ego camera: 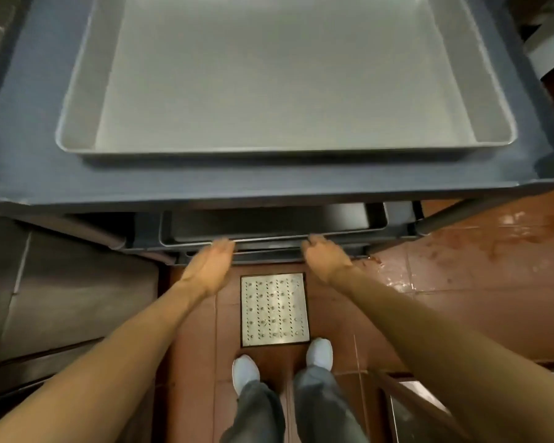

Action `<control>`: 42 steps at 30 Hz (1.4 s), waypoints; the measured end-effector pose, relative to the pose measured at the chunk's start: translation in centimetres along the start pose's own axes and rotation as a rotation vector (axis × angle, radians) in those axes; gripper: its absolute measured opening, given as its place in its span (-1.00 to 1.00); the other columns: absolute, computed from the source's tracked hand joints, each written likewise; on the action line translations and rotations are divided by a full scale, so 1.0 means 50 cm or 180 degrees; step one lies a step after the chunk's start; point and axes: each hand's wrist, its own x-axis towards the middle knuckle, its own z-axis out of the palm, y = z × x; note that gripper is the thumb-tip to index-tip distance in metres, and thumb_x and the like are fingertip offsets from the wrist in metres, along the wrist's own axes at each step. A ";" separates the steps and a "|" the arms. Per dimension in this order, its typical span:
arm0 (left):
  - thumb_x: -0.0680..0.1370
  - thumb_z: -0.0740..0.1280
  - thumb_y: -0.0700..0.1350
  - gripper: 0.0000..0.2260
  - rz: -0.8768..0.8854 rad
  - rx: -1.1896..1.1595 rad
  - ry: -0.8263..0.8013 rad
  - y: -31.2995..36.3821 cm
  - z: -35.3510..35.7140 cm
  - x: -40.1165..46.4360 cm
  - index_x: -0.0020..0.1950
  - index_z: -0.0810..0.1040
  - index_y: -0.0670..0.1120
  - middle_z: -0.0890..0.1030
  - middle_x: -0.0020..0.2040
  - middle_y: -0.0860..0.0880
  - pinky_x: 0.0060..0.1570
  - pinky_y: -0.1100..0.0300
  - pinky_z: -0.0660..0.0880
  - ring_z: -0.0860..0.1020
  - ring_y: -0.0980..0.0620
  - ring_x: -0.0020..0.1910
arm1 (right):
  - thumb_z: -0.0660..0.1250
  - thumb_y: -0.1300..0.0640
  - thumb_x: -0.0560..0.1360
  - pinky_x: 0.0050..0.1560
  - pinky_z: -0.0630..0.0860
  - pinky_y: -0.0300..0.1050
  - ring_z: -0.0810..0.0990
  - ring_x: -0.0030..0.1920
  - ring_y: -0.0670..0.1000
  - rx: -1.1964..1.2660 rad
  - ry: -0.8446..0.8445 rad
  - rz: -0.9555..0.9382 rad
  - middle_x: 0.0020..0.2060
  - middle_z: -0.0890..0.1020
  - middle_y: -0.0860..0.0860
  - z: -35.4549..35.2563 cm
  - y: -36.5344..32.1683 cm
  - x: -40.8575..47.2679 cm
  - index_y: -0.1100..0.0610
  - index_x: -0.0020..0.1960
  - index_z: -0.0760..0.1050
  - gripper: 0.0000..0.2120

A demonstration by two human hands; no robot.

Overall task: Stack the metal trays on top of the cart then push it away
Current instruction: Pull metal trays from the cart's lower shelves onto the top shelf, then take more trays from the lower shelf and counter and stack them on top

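The left hand [212, 262] is stretched forward and down from a straight bare forearm, its fingers curled onto the near rim of the lower tray [269, 223]. The right hand [325, 257] is held the same way, mirrored, its fingers hooked over the same rim; both hands are closed on that edge, though the fingertips are blurred. This dark tray is seen on a shelf below the cart top [32, 148]. A second, pale metal tray [282, 75] is set flat on the cart top. A metal floor drain [274, 310] is seen below the cart, between the forearms.
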 end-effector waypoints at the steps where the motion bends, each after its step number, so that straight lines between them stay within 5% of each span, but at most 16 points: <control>1: 0.48 0.33 -0.21 -0.59 -0.0158 -0.0044 0.0083 -0.019 0.020 0.028 0.32 0.37 -0.18 0.49 0.26 -0.21 0.28 0.01 0.38 0.45 -0.16 0.25 | 0.31 0.32 0.43 0.22 0.42 0.07 0.44 0.21 0.21 -0.0053 0.0091 0.0122 0.23 0.45 0.24 0.022 0.018 0.031 0.27 0.29 0.35 -0.57; 5: 0.55 0.30 -0.09 -0.56 -0.0583 -0.0233 0.0140 -0.085 0.085 0.138 0.41 0.32 -0.12 0.53 0.21 -0.27 0.18 -0.08 0.45 0.51 -0.25 0.18 | 0.37 0.24 0.40 0.29 0.38 0.11 0.39 0.29 0.24 -0.0255 0.0338 0.0455 0.35 0.36 0.26 0.109 0.095 0.136 0.22 0.37 0.28 -0.42; 9: 0.56 0.31 -0.04 -0.66 -0.0524 -0.0321 0.0062 -0.114 0.136 0.188 0.32 0.44 -0.07 0.56 0.19 -0.22 0.10 -0.08 0.50 0.55 -0.25 0.12 | 0.37 0.19 0.42 0.25 0.40 0.14 0.38 0.27 0.23 -0.0245 0.0362 0.0574 0.31 0.38 0.22 0.159 0.142 0.186 0.21 0.33 0.35 -0.50; 18: 0.51 0.33 -0.23 -0.81 -0.0323 0.0421 0.0669 -0.094 0.156 0.192 0.11 0.55 -0.16 0.56 0.11 -0.18 -0.22 -0.02 0.49 0.60 -0.24 -0.11 | 0.38 0.19 0.46 -0.01 0.51 0.03 0.53 0.07 0.17 -0.0398 0.0773 0.0571 0.11 0.54 0.17 0.150 0.149 0.195 0.19 0.16 0.50 -0.72; 22: 0.40 0.40 -0.31 -0.73 -0.0082 0.0936 0.0578 -0.077 0.109 0.142 0.09 0.53 -0.18 0.57 0.02 -0.19 -0.29 0.04 0.49 0.60 -0.18 -0.17 | 0.35 0.26 0.45 -0.05 0.51 0.04 0.56 0.01 0.20 -0.0420 0.0961 0.0486 0.05 0.57 0.20 0.110 0.125 0.130 0.20 0.14 0.48 -0.74; 26: 0.44 0.45 -0.14 -0.81 -0.0073 0.1079 0.0825 -0.057 0.021 0.072 -0.04 0.55 -0.20 0.60 -0.12 -0.22 -0.23 -0.01 0.53 0.59 -0.21 -0.21 | 0.41 0.31 0.38 -0.05 0.50 0.02 0.58 -0.05 0.19 -0.0397 0.1073 0.0392 -0.05 0.61 0.19 0.025 0.095 0.041 0.20 0.09 0.50 -0.71; 35: 0.48 0.40 0.01 -0.77 0.0361 0.1319 0.0448 0.008 -0.147 -0.123 0.05 0.50 -0.07 0.56 -0.02 -0.06 -0.34 0.15 0.39 0.57 -0.03 -0.11 | 0.40 0.25 0.43 -0.12 0.48 -0.06 0.53 -0.15 0.08 -0.0204 0.1006 0.0297 -0.15 0.58 0.11 -0.112 0.014 -0.199 0.15 -0.03 0.49 -0.85; 42: 0.50 0.36 0.08 -0.74 0.0369 0.1162 0.0074 0.061 -0.220 -0.280 0.06 0.48 -0.06 0.56 0.04 -0.03 -0.17 0.06 0.44 0.58 -0.07 0.03 | 0.31 0.21 0.48 -0.07 0.43 -0.01 0.52 -0.04 0.14 -0.0126 0.0703 0.0220 -0.07 0.56 0.12 -0.181 -0.047 -0.362 0.16 -0.03 0.44 -0.91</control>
